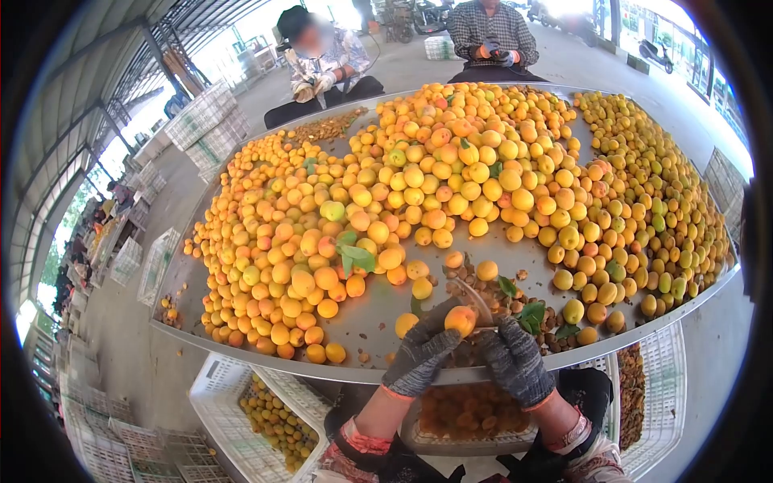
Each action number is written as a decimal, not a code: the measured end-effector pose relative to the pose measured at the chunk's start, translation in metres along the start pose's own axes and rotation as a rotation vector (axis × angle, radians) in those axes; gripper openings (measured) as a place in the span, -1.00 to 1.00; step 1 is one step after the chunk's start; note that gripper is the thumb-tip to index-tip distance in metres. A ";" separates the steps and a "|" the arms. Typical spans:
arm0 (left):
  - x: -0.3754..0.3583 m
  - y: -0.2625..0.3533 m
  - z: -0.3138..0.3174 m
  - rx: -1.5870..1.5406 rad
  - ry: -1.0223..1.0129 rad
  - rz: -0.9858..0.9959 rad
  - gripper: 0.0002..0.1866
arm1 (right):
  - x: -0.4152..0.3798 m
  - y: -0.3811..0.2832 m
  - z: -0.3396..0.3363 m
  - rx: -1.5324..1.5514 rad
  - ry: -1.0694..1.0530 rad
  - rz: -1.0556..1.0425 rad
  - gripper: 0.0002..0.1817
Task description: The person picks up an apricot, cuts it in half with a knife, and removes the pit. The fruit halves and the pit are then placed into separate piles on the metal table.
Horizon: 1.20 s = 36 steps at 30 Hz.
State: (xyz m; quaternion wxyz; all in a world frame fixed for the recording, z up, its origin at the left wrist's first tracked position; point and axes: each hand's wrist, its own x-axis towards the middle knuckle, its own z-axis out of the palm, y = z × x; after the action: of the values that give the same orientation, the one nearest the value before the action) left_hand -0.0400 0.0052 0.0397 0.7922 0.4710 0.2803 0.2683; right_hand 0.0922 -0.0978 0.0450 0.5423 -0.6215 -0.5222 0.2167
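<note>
My left hand (420, 352), in a dark grey knit glove, is closed around an orange apricot (460, 320) just above the table's near edge. My right hand (519, 362), gloved alike, is closed beside it, its fingertips close to the fruit. From its fingers a thin, curved, blade-like tool (481, 302) seems to stick out behind the apricot; the grip end is hidden. Heaped apricots (451, 169) cover much of the metal table (459, 375). Brown pits or scraps and green leaves (532, 316) lie beyond my hands, with a few loose apricots (407, 325) near the left one.
Below the table edge, a white crate (216, 385) at left holds yellowish fruit, and a container between my knees holds orange pieces (467, 410). Another white crate (664, 386) stands right. Two people (491, 44) sit across the table. Stacked crates (205, 129) rise at left.
</note>
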 end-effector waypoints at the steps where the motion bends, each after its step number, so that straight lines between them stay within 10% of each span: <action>1: 0.000 -0.002 0.000 0.001 0.000 0.000 -0.48 | -0.002 0.000 0.002 0.097 0.067 0.072 -0.83; 4: 0.001 -0.005 0.003 -0.107 -0.062 0.125 -0.48 | -0.007 0.007 -0.005 -0.118 -0.052 -0.091 -0.58; 19: 0.007 -0.016 -0.003 -0.196 0.007 0.179 -0.56 | -0.012 0.010 0.000 -0.614 -0.034 -0.595 -0.59; 25: 0.006 -0.016 -0.001 -0.211 0.028 0.203 -0.56 | -0.010 0.001 0.009 -0.099 0.002 -0.208 -0.75; 36: 0.000 -0.009 -0.001 -0.024 0.042 0.186 -0.57 | -0.007 -0.004 0.007 -0.171 -0.036 -0.182 -0.76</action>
State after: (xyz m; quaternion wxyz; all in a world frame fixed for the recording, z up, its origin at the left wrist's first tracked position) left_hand -0.0393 0.0025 0.0314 0.7636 0.4797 0.2487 0.3536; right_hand 0.0820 -0.1015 0.0446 0.4951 -0.6114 -0.6029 0.1324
